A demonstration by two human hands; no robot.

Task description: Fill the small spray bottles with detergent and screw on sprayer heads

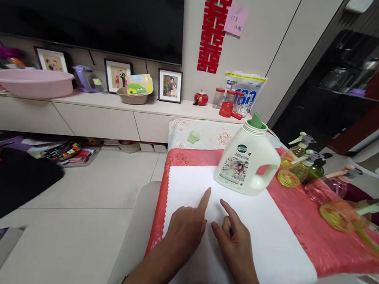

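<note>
My left hand (pixel 187 223) is above a white cloth (pixel 267 237), its index finger stretched toward the bottle and the other fingers curled under, with nothing seen in it. Beside it, my right hand (pixel 234 238) has its index finger and thumb apart and the rest bent; it is empty. Just beyond my fingertips stands a pale green laundry detergent bottle (pixel 248 158), upright, neither hand touching it. Its neck is uncapped and shows a green pouring spout (pixel 256 121). Farther back, a light green cap-like piece (pixel 193 136) lies on the flowered tablecloth (pixel 180 128).
Several spray bottles (pixel 291 173) with yellow or pink contents line the right side of the red covering (pixel 304 227). Behind, a low cabinet (pixel 155 108) bears a pink basin (pixel 32 82), framed photos (pixel 170 86), a red pot (pixel 201 98) and a plastic pouch (pixel 247 92).
</note>
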